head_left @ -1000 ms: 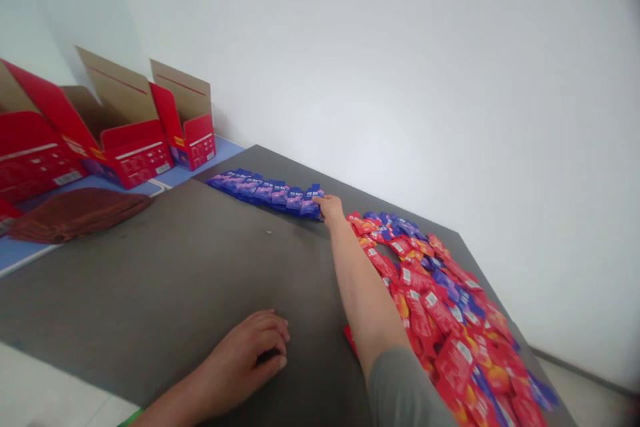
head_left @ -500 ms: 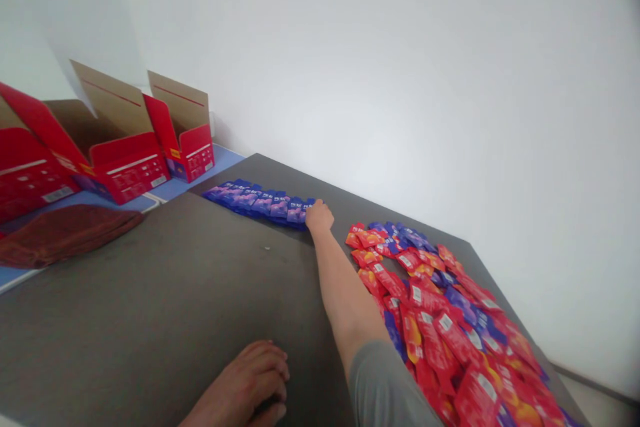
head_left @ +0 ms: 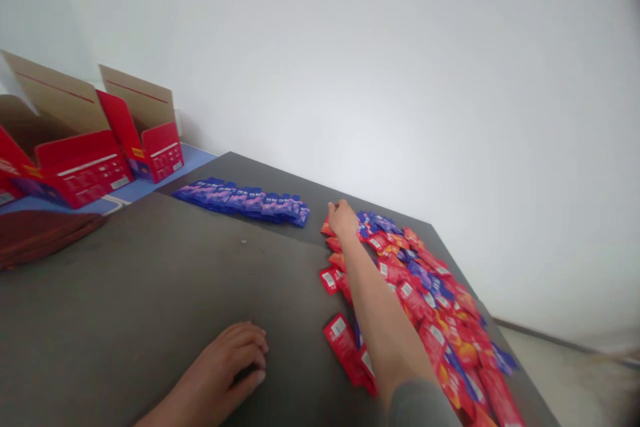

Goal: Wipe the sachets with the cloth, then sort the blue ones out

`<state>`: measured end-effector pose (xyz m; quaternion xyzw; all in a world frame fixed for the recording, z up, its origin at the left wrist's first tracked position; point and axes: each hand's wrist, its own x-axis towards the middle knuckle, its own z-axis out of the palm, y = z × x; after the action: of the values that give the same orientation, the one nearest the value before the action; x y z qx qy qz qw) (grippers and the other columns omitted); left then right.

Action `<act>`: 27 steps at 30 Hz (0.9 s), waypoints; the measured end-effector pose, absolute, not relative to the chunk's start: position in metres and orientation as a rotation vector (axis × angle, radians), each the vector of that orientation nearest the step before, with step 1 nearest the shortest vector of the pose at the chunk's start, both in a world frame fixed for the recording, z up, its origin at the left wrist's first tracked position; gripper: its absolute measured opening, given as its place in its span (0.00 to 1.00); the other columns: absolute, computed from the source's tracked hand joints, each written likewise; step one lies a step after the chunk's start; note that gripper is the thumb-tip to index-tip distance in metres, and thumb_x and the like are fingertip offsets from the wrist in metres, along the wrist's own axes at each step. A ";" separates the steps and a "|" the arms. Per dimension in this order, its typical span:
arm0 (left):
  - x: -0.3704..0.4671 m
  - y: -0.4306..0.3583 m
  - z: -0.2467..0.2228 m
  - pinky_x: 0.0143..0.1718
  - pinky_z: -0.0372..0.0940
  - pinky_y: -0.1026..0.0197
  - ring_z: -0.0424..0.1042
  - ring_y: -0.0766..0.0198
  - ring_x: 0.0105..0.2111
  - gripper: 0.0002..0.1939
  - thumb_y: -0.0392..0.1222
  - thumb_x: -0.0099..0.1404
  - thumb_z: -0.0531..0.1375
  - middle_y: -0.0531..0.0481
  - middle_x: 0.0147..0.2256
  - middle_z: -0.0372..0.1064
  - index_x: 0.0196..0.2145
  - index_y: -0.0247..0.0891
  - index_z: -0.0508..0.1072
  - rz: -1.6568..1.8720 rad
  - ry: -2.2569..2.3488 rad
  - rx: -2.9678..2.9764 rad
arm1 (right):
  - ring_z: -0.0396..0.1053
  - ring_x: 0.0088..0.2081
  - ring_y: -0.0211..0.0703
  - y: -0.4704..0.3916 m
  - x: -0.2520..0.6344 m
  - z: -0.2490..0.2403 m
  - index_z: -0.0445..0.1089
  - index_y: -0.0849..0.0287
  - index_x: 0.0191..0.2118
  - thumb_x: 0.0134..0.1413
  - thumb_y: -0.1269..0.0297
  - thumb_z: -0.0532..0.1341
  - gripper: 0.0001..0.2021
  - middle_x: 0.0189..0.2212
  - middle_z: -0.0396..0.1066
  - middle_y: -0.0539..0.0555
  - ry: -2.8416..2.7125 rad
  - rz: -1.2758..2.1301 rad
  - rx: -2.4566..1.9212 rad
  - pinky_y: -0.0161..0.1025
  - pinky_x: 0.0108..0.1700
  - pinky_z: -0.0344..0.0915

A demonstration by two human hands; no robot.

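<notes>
My right hand [head_left: 343, 219] is over the far left end of a loose heap of red-and-orange and blue sachets [head_left: 415, 300]. Its fingers are curled in, and whatever they may grip is hidden; red sachets lie directly beneath. To its left, separated by bare table, blue sachets overlap in a long fanned row [head_left: 245, 201]. My left hand [head_left: 233, 363] rests on the dark table near the front, fingers loosely bent and thumb apart, holding nothing. Closest to it is a red sachet [head_left: 345, 345] at the heap's near left edge.
Open red cartons [head_left: 85, 167] with raised brown flaps stand on a blue surface [head_left: 195, 161] at the left. A brown cloth-like item [head_left: 45, 237] lies at the dark table's [head_left: 165, 300] left edge. A white wall [head_left: 350, 80] rises behind.
My right hand has left the right end of the blue row and moved right to the heap. My left hand stays low on the table. The view has turned slightly right.
</notes>
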<state>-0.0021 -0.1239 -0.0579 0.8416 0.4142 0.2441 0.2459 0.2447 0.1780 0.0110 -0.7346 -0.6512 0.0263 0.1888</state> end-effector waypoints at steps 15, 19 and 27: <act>-0.017 -0.104 -0.084 0.56 0.71 0.52 0.76 0.52 0.51 0.14 0.57 0.67 0.61 0.51 0.48 0.78 0.40 0.49 0.81 0.632 1.246 2.396 | 0.76 0.47 0.55 0.040 0.548 0.021 0.79 0.63 0.46 0.61 0.56 0.62 0.17 0.45 0.77 0.68 -1.544 0.130 -2.654 0.41 0.46 0.69; -0.019 -0.101 -0.086 0.56 0.71 0.54 0.76 0.53 0.51 0.14 0.56 0.67 0.61 0.51 0.48 0.78 0.41 0.48 0.81 0.620 1.256 2.406 | 0.74 0.51 0.50 0.039 0.547 0.014 0.78 0.55 0.51 0.47 0.57 0.73 0.23 0.48 0.78 0.58 -1.764 0.205 -2.511 0.36 0.50 0.66; -0.008 -0.109 -0.065 0.54 0.71 0.57 0.76 0.56 0.50 0.14 0.55 0.69 0.60 0.50 0.46 0.79 0.39 0.46 0.81 0.643 1.256 2.370 | 0.74 0.52 0.55 0.038 0.516 0.018 0.77 0.56 0.52 0.59 0.69 0.62 0.16 0.51 0.75 0.66 -1.707 0.063 -2.468 0.44 0.52 0.66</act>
<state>-0.0083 -0.1086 -0.0649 0.8434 0.4470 0.2290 0.1907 0.5164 0.0382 0.0183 -0.8202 -0.5674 0.0209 0.0699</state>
